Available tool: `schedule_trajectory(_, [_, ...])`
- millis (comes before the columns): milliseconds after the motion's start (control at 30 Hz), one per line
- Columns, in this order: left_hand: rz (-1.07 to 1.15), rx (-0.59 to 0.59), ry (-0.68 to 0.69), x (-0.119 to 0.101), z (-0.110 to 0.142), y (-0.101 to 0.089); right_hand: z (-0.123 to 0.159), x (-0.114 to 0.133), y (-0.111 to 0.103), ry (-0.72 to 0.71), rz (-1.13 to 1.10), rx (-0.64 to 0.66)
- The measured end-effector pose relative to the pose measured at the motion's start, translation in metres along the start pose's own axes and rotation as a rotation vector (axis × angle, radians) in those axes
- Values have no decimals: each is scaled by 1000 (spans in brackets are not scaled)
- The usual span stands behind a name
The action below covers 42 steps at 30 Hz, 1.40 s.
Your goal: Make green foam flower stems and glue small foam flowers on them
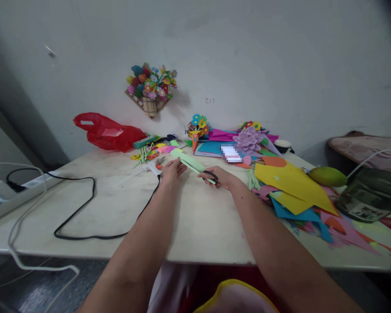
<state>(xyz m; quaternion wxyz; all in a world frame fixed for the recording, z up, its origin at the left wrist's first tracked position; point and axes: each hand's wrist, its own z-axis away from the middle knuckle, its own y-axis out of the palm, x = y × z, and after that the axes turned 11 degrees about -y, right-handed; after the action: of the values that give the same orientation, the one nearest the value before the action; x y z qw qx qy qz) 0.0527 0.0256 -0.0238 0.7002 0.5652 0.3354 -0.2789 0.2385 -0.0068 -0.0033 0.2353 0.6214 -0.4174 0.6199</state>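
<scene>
Bare bench (208, 226) running clear to its near edge, bounded by black cord (94, 238) at left, coloured sheets (293, 184) at right. Above the middle, a slanting, flat, narrow pale green strip (195, 164), pinched toward its far end in left hand (173, 171); at its near end, black-handled scissors (211, 175) in closely curled right hand (220, 176).

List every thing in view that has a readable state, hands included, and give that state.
Left hand: closed on the green strip
Right hand: holding scissors
Green strip: held above the table
Scissors: at the strip; blades open or shut, can't tell
Phone: lying flat, screen bright, content pixelated
Glue gun: lying down, black cord attached
Red bag: crumpled
Wall basket: hung up, filled with flowers
</scene>
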Motion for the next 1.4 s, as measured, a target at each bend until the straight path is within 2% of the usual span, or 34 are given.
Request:
schedule_trajectory(533, [21,-15,13,0,-6,-3,-3,-3,1,-84,14,12])
schedule_trajectory(900, [42,-41,38,-5,-13,-10,-1,-2,1,2,-5,25])
schedule_trajectory(1400, [24,-45,31,1,-10,-4,-7,-12,0,-35,-21,22])
